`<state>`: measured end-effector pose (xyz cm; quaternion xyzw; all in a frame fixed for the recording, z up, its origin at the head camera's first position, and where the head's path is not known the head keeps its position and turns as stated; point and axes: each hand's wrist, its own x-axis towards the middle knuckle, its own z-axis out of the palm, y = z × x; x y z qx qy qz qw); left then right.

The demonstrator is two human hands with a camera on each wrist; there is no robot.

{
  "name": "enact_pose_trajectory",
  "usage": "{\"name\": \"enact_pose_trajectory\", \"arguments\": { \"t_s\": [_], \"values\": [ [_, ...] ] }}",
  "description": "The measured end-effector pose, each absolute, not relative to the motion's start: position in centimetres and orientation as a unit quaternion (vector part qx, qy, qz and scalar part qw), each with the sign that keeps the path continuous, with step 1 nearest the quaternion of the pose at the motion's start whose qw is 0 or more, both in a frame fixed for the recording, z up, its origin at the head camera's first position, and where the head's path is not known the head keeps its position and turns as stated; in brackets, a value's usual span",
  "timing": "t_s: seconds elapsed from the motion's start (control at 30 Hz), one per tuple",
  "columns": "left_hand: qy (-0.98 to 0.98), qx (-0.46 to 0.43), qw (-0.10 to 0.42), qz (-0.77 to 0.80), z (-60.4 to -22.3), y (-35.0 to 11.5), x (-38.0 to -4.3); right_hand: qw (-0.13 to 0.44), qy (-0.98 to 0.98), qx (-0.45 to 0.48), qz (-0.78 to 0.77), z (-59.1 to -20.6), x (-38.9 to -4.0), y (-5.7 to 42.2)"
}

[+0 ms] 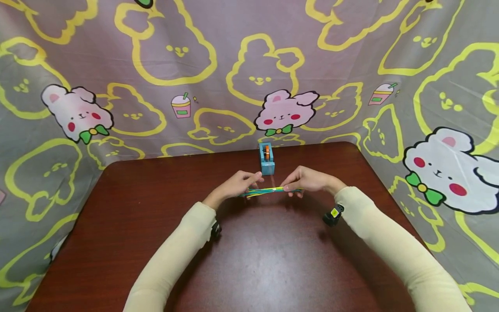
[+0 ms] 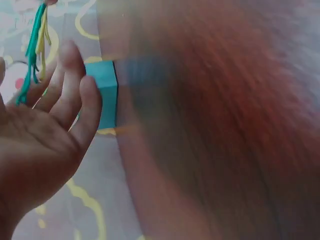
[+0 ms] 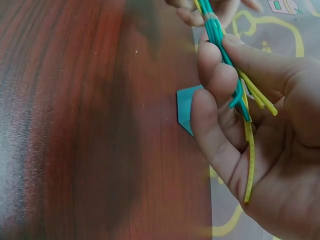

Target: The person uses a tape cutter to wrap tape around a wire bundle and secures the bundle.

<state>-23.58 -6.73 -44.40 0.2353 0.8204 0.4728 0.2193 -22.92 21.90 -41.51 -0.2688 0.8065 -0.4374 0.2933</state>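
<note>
A thin bundle of green and yellow wires (image 1: 265, 191) spans both hands, held above the table. My right hand (image 1: 306, 178) pinches the bundle between thumb and fingers, and loose wire ends (image 3: 250, 165) fan out across its palm. A shiny clear band (image 3: 212, 17) wraps the middle of the bundle. My left hand (image 1: 237, 183) holds the other end. In the left wrist view its fingers (image 2: 70, 95) are bent beside the green wires (image 2: 34, 42), whose tips reach the palm. Just beyond the hands stands a blue tape dispenser (image 1: 267, 167) with an orange roll (image 1: 267, 151).
The dark brown wooden table (image 1: 128, 208) has a glossy surface. A cartoon-print curtain (image 1: 218, 47) hangs close along the back and sides. The dispenser stands near the table's far edge. Each wrist wears a small black camera, such as the right one (image 1: 332, 216).
</note>
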Motion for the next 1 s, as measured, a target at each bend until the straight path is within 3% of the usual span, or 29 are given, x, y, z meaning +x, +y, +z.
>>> {"name": "enact_pose_trajectory", "arguments": {
  "t_s": [0.23, 0.4, 0.57, 1.0],
  "values": [
    [0.724, 0.195, 0.429, 0.504, -45.3, -6.5, -25.4, 0.239, 0.821, -0.298, -0.423, -41.8, -22.4, 21.6],
    [0.669, 0.172, 0.505, 0.518, -45.6, -6.1, -26.0, 0.217, 0.825, -0.312, -0.418, -42.0, -22.1, 21.3],
    [0.643, 0.155, 0.527, 0.533, -45.7, -6.0, -26.1, 0.2, 0.829, -0.323, -0.411, -42.2, -21.9, 21.1],
    [0.643, 0.18, 0.505, 0.546, -45.3, -6.3, -25.6, 0.169, 0.849, -0.316, -0.389, -41.7, -21.6, 21.2]
  ]
}}
